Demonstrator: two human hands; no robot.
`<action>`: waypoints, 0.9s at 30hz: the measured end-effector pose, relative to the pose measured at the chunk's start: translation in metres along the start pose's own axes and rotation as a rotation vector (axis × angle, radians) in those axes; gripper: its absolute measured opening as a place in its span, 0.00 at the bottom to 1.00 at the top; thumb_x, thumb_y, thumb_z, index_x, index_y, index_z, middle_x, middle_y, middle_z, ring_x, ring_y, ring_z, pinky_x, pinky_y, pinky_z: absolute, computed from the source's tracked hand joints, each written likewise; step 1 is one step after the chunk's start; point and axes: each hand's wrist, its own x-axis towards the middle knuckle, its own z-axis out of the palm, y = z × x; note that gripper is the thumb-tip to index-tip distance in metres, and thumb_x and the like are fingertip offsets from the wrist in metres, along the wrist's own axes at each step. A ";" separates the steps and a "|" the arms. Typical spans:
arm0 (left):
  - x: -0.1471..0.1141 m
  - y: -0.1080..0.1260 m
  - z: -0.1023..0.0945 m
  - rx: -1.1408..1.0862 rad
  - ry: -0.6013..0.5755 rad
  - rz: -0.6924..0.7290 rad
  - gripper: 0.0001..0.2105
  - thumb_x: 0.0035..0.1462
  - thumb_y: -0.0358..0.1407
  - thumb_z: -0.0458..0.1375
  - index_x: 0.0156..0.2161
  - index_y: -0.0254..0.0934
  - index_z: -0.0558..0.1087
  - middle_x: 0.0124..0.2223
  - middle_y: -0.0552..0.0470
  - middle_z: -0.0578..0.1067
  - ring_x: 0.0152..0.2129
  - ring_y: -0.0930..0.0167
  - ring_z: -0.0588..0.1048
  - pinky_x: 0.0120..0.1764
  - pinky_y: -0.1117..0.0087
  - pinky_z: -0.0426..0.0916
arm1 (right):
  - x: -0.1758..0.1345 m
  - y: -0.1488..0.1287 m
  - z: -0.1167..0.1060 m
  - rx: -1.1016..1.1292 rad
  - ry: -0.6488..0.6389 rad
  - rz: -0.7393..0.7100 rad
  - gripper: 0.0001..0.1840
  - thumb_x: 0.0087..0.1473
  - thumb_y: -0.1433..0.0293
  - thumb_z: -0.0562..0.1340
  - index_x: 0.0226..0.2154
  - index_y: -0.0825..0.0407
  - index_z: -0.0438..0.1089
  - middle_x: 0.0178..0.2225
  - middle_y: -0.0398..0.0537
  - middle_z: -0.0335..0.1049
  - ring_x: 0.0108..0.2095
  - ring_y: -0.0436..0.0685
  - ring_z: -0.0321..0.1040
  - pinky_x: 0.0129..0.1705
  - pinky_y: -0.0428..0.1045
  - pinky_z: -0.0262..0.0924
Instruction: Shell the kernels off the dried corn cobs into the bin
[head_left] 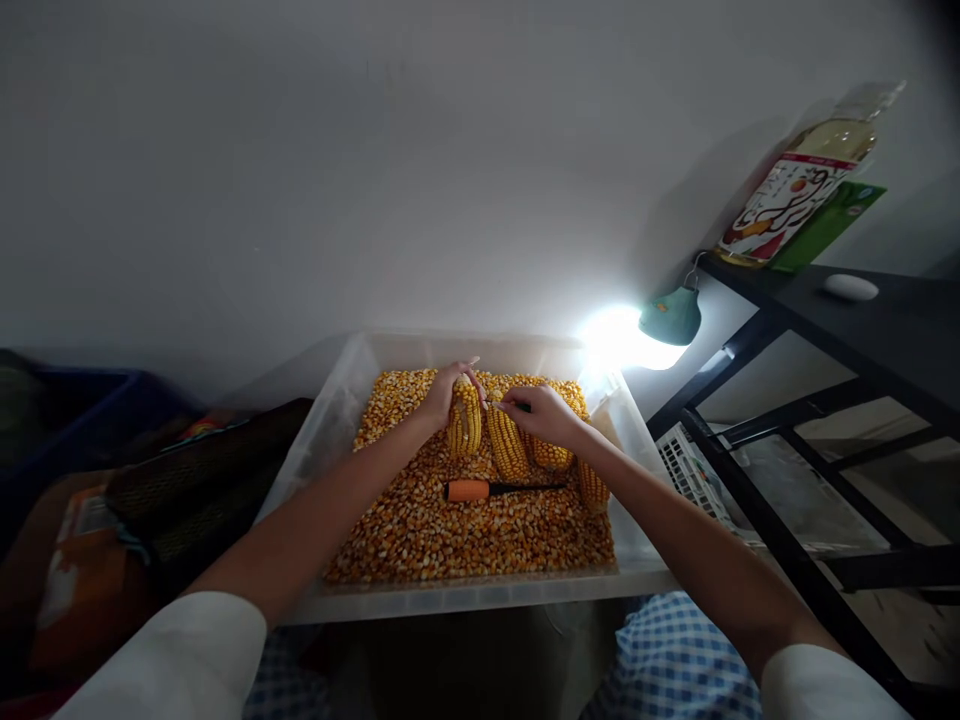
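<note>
"My left hand (445,394) is closed round the upper part of a corn cob (466,432), the leftmost of the cobs in the bin (480,600). There's a paler patch near the top of it."

"And your other one?"

"Right hand (547,412) has its fingers pinched together on a thin tool (520,406) with a dark handle. The tip points left at the upper end of that cob. Touching or just beside it? Honestly can't tell, it's too small."

"What else is in there with it?"

"Tons of loose kernels (435,540), basically a yellow-orange bed of them. A second cob (508,447) lies just right of the held one, then a third cob (553,453), then a fourth cob (592,487) over by the right wall, partly behind my forearm. Nearer to me, an orange-handled screwdriver (468,490) is lying flat on the kernels, shaft pointing right."

"Looks kinda dim, how do you see anything?"

"Green-topped lamp (670,315), lit, hanging off the dark shelf (915,320) just past the bin's far right corner. Up on that shelf there's a bottle (799,195) beside a green carton (831,228)."
</note>
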 end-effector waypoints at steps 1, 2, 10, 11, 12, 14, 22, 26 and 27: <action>0.001 -0.003 -0.001 -0.016 0.032 0.001 0.18 0.50 0.46 0.44 0.24 0.33 0.66 0.17 0.52 0.70 0.13 0.74 0.67 0.21 0.71 0.64 | 0.000 0.000 0.002 -0.003 -0.004 -0.004 0.17 0.53 0.61 0.51 0.30 0.54 0.69 0.21 0.42 0.65 0.22 0.45 0.54 0.26 0.42 0.45; 0.002 -0.007 -0.001 -0.023 0.059 0.000 0.17 0.49 0.46 0.46 0.24 0.34 0.67 0.16 0.52 0.70 0.12 0.74 0.67 0.20 0.71 0.63 | 0.000 -0.001 0.004 -0.011 -0.012 -0.003 0.16 0.53 0.62 0.51 0.30 0.54 0.69 0.22 0.42 0.65 0.22 0.46 0.55 0.26 0.42 0.45; 0.006 -0.022 -0.004 -0.090 0.040 0.041 0.15 0.46 0.45 0.50 0.19 0.34 0.66 0.15 0.52 0.70 0.12 0.71 0.68 0.19 0.69 0.64 | -0.004 -0.005 0.030 -0.157 -0.086 0.019 0.17 0.54 0.62 0.49 0.35 0.52 0.70 0.24 0.44 0.69 0.22 0.47 0.59 0.27 0.42 0.47; 0.006 -0.020 -0.003 -0.083 0.044 0.047 0.16 0.46 0.45 0.51 0.18 0.34 0.66 0.16 0.51 0.70 0.12 0.70 0.68 0.19 0.69 0.63 | -0.005 -0.006 0.032 -0.185 -0.091 0.021 0.18 0.54 0.62 0.49 0.35 0.52 0.70 0.25 0.45 0.69 0.23 0.47 0.61 0.27 0.42 0.47; 0.006 -0.019 -0.003 -0.075 0.048 0.051 0.16 0.46 0.44 0.51 0.18 0.34 0.65 0.16 0.51 0.70 0.12 0.70 0.68 0.18 0.69 0.63 | -0.005 -0.007 0.032 -0.219 -0.096 0.027 0.18 0.54 0.62 0.48 0.36 0.52 0.69 0.26 0.45 0.70 0.24 0.48 0.61 0.28 0.42 0.47; 0.005 -0.018 -0.002 -0.054 0.051 0.053 0.16 0.46 0.44 0.51 0.18 0.34 0.66 0.16 0.51 0.70 0.12 0.70 0.68 0.19 0.69 0.63 | -0.006 -0.008 0.030 -0.296 -0.103 0.038 0.19 0.55 0.62 0.47 0.36 0.52 0.69 0.27 0.47 0.70 0.25 0.49 0.63 0.28 0.43 0.47; 0.012 -0.027 -0.006 -0.056 0.088 0.071 0.17 0.47 0.45 0.50 0.19 0.34 0.66 0.15 0.51 0.70 0.12 0.70 0.68 0.19 0.70 0.62 | -0.008 -0.018 0.028 -0.434 -0.260 -0.063 0.20 0.56 0.61 0.45 0.34 0.53 0.68 0.28 0.48 0.70 0.26 0.49 0.62 0.27 0.44 0.45; 0.013 -0.030 -0.004 -0.085 0.161 0.081 0.16 0.47 0.45 0.50 0.18 0.34 0.65 0.15 0.52 0.69 0.12 0.71 0.68 0.18 0.70 0.62 | -0.007 -0.022 0.032 -0.524 -0.314 -0.055 0.21 0.56 0.61 0.44 0.33 0.54 0.68 0.28 0.50 0.70 0.26 0.50 0.63 0.27 0.45 0.44; 0.013 -0.030 -0.004 -0.084 0.177 0.084 0.16 0.47 0.45 0.50 0.18 0.34 0.65 0.15 0.52 0.69 0.11 0.71 0.68 0.18 0.70 0.62 | -0.007 -0.023 0.032 -0.534 -0.316 -0.058 0.21 0.56 0.62 0.43 0.33 0.54 0.67 0.28 0.50 0.71 0.26 0.51 0.63 0.26 0.45 0.44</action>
